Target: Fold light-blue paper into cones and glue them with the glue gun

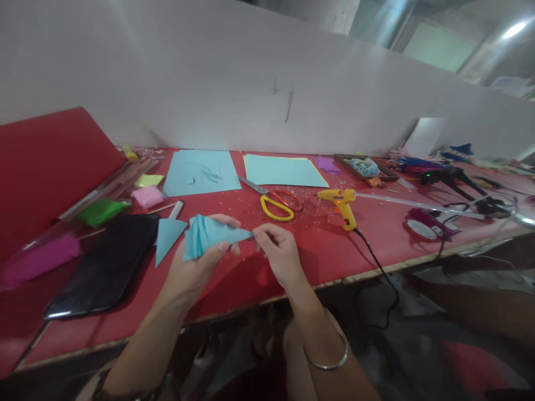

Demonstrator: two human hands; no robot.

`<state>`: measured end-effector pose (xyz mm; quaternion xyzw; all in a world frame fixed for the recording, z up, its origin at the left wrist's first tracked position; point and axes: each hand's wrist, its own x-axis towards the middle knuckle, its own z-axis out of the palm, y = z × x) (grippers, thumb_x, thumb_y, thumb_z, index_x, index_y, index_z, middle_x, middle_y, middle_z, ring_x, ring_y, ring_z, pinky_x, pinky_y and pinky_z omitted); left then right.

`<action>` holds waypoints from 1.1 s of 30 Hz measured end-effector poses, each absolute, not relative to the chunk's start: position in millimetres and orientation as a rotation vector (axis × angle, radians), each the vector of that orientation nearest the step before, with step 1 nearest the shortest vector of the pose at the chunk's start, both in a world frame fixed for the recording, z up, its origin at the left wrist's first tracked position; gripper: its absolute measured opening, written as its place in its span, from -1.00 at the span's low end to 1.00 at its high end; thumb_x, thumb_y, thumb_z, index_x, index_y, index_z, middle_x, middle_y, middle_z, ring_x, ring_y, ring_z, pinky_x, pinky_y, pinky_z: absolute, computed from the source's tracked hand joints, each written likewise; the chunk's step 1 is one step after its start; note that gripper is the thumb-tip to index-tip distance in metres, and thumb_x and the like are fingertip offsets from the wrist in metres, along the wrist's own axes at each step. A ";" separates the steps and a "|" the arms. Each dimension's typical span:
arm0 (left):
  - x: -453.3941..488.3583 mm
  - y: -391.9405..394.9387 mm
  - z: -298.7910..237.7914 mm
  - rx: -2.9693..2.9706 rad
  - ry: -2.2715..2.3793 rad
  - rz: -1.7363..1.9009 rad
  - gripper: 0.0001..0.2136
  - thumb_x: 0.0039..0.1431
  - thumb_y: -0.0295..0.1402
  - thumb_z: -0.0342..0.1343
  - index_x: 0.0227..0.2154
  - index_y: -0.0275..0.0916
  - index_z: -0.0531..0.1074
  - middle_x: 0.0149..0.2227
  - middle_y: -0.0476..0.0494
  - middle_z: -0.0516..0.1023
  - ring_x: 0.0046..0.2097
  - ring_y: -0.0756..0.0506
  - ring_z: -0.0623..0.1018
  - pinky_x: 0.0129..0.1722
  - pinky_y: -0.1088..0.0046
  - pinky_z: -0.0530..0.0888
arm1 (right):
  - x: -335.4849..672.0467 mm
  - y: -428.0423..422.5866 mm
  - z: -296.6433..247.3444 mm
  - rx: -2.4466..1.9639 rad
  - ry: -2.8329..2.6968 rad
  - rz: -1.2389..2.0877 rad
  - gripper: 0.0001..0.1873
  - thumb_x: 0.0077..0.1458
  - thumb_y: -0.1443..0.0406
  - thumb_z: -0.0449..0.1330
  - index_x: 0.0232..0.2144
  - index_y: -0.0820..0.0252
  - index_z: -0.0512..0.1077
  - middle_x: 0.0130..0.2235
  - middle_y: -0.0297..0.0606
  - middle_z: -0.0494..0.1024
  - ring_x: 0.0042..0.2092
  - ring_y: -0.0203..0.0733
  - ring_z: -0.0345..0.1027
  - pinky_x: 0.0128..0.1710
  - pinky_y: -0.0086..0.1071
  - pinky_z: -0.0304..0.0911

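The red desk (317, 253) carries a marked light-blue sheet (184, 178), a paper stack (284, 170), scissors (263, 191), a yellow hot-glue gun (343, 208), a flat black slab (108, 262) and a brown tray (348, 169).

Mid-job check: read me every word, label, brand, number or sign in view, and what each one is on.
No text is readable.
Yellow glue gun: any marking is too small and blurred to read.
Light-blue sheet at back left: dark marks, no legible word or number.
Folded blue paper in the left hand: darker blue streaks, no legible lettering.
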<state>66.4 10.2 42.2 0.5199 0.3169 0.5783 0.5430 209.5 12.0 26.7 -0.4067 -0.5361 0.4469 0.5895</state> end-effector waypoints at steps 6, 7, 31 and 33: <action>64.3 9.8 37.3 1.275 0.736 1.346 -0.73 -0.08 -0.31 0.21 -0.26 -0.17 0.39 -0.24 -0.06 0.46 -0.42 0.06 0.43 -0.29 0.52 0.45 | 209.8 13.7 21.5 -0.940 -1.203 1.051 -0.78 0.00 0.18 0.12 -0.58 0.17 0.35 -0.65 -0.47 0.25 -0.60 -0.43 0.06 -0.61 -0.52 -0.01; 63.9 9.8 37.0 1.277 0.739 1.343 -0.73 -0.09 -0.31 0.21 -0.26 -0.16 0.39 -0.23 -0.06 0.45 -0.42 0.06 0.44 -0.28 0.52 0.44 | 210.0 14.0 20.3 -0.932 -1.201 1.059 -0.78 0.00 0.17 0.12 -0.57 0.17 0.36 -0.65 -0.46 0.26 -0.60 -0.43 0.06 -0.61 -0.52 -0.01; 56.8 16.0 41.6 1.425 0.862 1.416 -0.80 -0.03 -0.27 0.12 -0.31 -0.19 0.39 -0.40 -0.04 0.47 -0.53 0.05 0.38 -0.41 0.46 0.42 | 208.8 16.0 18.4 -0.982 -1.147 1.076 -0.88 -0.10 0.26 0.16 -0.46 0.18 0.43 -0.59 -0.47 0.29 -0.57 -0.44 0.05 -0.57 -0.51 0.00; 58.1 15.4 42.2 1.494 0.972 1.414 -0.80 -0.04 -0.27 0.13 -0.32 -0.21 0.38 -0.35 -0.07 0.48 -0.44 0.01 0.44 -0.36 0.44 0.43 | 208.4 15.6 19.7 -1.019 -1.165 1.062 -0.88 -0.13 0.25 0.20 -0.49 0.19 0.42 -0.59 -0.46 0.31 -0.56 -0.43 0.07 -0.56 -0.51 0.02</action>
